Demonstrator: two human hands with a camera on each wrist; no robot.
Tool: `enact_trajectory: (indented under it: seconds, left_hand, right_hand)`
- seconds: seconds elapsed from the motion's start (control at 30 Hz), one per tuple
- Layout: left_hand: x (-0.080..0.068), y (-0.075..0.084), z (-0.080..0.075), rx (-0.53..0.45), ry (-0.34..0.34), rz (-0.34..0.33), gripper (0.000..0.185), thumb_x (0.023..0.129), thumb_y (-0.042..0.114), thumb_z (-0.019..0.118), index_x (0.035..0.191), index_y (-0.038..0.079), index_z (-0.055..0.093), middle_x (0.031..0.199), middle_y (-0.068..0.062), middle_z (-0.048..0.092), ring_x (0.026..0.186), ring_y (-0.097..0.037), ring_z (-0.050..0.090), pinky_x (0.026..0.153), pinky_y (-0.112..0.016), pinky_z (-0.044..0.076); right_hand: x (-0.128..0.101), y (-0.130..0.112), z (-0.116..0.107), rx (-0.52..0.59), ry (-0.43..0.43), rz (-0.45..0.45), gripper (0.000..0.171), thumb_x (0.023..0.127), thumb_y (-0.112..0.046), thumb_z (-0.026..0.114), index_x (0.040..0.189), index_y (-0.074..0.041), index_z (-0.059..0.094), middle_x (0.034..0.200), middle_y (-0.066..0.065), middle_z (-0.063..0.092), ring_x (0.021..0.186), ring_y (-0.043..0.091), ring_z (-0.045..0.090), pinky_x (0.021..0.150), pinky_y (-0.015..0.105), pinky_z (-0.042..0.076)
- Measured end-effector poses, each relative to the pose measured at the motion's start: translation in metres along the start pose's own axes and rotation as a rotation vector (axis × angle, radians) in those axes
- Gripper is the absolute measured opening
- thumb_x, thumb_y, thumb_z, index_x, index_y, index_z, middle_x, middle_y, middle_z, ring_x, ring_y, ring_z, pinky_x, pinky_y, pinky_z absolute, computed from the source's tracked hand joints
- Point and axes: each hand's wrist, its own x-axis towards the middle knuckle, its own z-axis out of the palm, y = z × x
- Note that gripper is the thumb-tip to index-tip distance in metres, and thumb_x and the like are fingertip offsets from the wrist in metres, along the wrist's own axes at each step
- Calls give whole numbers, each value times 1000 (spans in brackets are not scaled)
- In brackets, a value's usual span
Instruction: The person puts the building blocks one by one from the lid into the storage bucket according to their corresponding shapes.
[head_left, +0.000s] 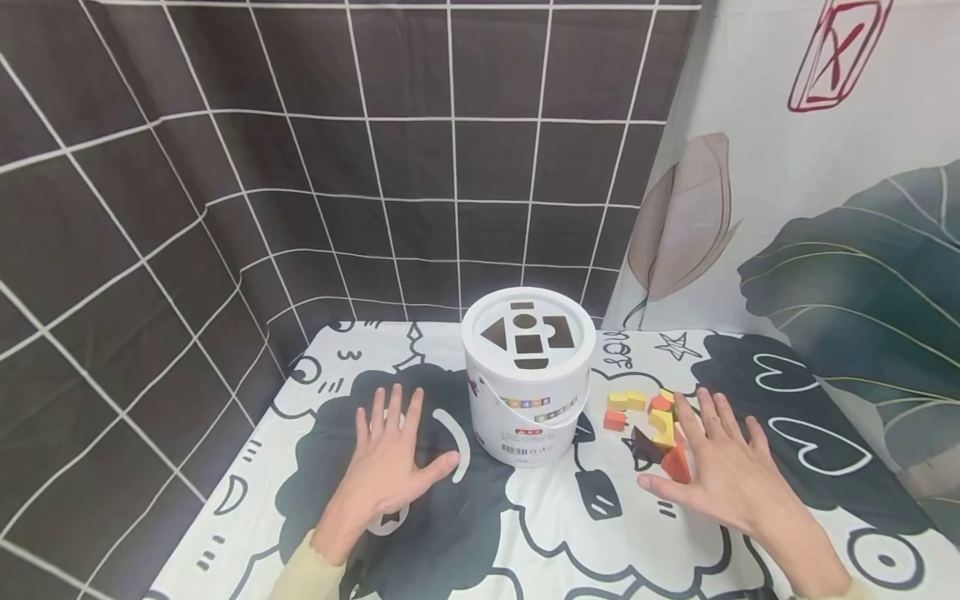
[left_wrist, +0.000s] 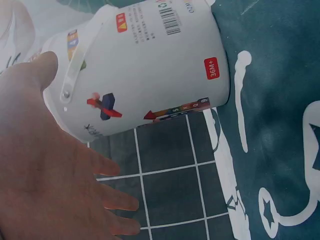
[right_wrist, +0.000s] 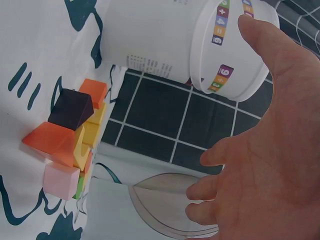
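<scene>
A white bucket point(head_left: 528, 383) with shape cut-outs in its lid stands at the middle of the table. My left hand point(head_left: 390, 462) is spread flat, palm down, left of the bucket and holds nothing. My right hand point(head_left: 723, 467) is spread the same way on the right, its thumb beside an orange wedge block point(head_left: 677, 463). A small pile of wooden blocks point(head_left: 648, 421) lies between the bucket and the right hand. The left wrist view shows the empty palm point(left_wrist: 45, 175) close to the bucket point(left_wrist: 150, 65). The right wrist view shows the open palm point(right_wrist: 265, 150) over the blocks point(right_wrist: 70, 135).
A black-and-white cartoon cloth point(head_left: 540, 525) covers the table. A dark tiled curtain point(head_left: 300, 183) closes the back and left. A leaf-print curtain point(head_left: 825, 233) hangs on the right. The pile holds a dark brown block point(head_left: 645, 446), a yellow arch point(head_left: 660, 422) and a pink block point(right_wrist: 61, 181).
</scene>
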Motion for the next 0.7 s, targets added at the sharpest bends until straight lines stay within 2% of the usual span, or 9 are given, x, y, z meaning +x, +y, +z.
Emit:
enact_trajectory:
  seconds: [0.17, 0.33, 0.43, 0.5, 0.53, 0.57, 0.63, 0.67, 0.7]
  left_hand:
    - [4, -5, -6, -45, 15, -9, 105, 89, 71, 53, 157, -2, 21, 160, -33, 11, 147, -49, -3, 116, -70, 2]
    - [7, -11, -11, -83, 38, 16, 101, 91, 66, 54, 157, -3, 20, 160, -31, 14, 147, -49, 3, 116, -69, 8]
    - [13, -15, -10, -126, 60, 36, 96, 93, 61, 54, 156, -4, 22, 159, -30, 20, 147, -48, 11, 117, -67, 13]
    - [18, -16, -10, -177, 84, 49, 92, 95, 57, 55, 156, -3, 23, 158, -28, 25, 146, -47, 18, 115, -67, 20]
    - [20, -16, -10, -213, 94, 57, 90, 95, 55, 56, 156, -2, 24, 158, -27, 27, 145, -47, 22, 114, -67, 23]
    - [24, -16, -10, -250, 108, 67, 87, 95, 53, 57, 156, -2, 25, 157, -26, 28, 144, -46, 25, 113, -67, 25]
    - [30, -13, -11, -336, 128, 82, 84, 95, 48, 59, 155, -1, 26, 157, -25, 30, 143, -45, 29, 112, -68, 28]
    - [34, -12, -11, -382, 139, 91, 83, 95, 47, 60, 155, 0, 27, 157, -25, 31, 142, -45, 31, 111, -67, 31]
    - [38, -10, -10, -427, 151, 101, 83, 95, 46, 61, 155, 0, 27, 156, -25, 31, 141, -44, 33, 111, -66, 32]
  right_hand:
    - [-1, 4, 1, 7, -17, 16, 123, 76, -80, 62, 152, 10, 26, 152, 43, 17, 141, 58, 11, 104, 82, 10]
    - [-1, 5, -1, 39, -32, 24, 123, 77, -77, 64, 152, 11, 24, 152, 42, 18, 141, 58, 13, 105, 81, 13]
    - [-1, 6, -3, 101, -25, 5, 118, 79, -69, 70, 152, 11, 25, 149, 41, 28, 133, 58, 32, 101, 77, 30]
    - [-2, 7, -4, 153, -9, -18, 111, 81, -59, 76, 150, 12, 27, 132, 37, 51, 114, 52, 54, 91, 69, 48]
    - [-2, 7, -4, 177, 11, -33, 106, 81, -53, 79, 149, 13, 30, 124, 35, 58, 101, 47, 60, 82, 62, 54]
    - [-3, 8, -4, 197, 32, -46, 101, 81, -46, 81, 147, 13, 33, 118, 34, 61, 92, 42, 63, 74, 56, 57]
    - [-4, 9, -2, 233, 82, -76, 91, 80, -35, 84, 143, 14, 40, 109, 32, 66, 85, 38, 65, 69, 52, 59]
    - [-5, 9, -2, 243, 103, -82, 85, 80, -31, 84, 141, 13, 43, 107, 31, 67, 84, 37, 66, 67, 51, 59]
    - [-5, 10, -1, 252, 127, -89, 80, 80, -28, 84, 139, 11, 47, 112, 32, 65, 87, 40, 67, 68, 53, 59]
